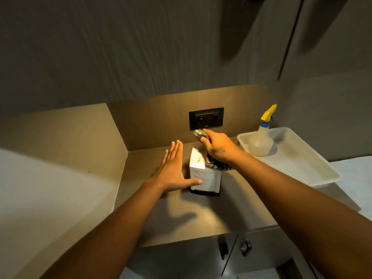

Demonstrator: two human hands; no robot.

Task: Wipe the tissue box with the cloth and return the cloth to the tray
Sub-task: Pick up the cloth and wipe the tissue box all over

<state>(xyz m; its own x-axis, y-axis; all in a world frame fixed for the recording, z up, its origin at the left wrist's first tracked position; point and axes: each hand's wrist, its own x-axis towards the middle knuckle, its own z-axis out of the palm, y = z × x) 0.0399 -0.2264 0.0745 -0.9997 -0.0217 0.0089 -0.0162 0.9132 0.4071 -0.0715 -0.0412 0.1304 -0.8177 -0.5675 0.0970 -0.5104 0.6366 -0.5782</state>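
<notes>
**Currently: Cloth Held Against Tissue Box on Worktop**

The tissue box [204,178] stands upright on the brown worktop [231,208], roughly at its centre, just in front of the back panel. Its top face is white and brightly lit; its base is dark.

The checked cloth [213,164] lies over the far right top edge of the box. The right hand [218,148] grips it, fingers closed around the bunched fabric; one end of the cloth protrudes past the fingertips toward the wall socket [206,118].

The left hand [173,170] is open and flat, fingers extended and together, positioned just left of the box. The thumb tip touches the near left face of the box.

To the right, a white tray [306,166] rests on the worktop. A spray bottle [261,139] with a yellow trigger head stands upright in its far left corner.
</notes>
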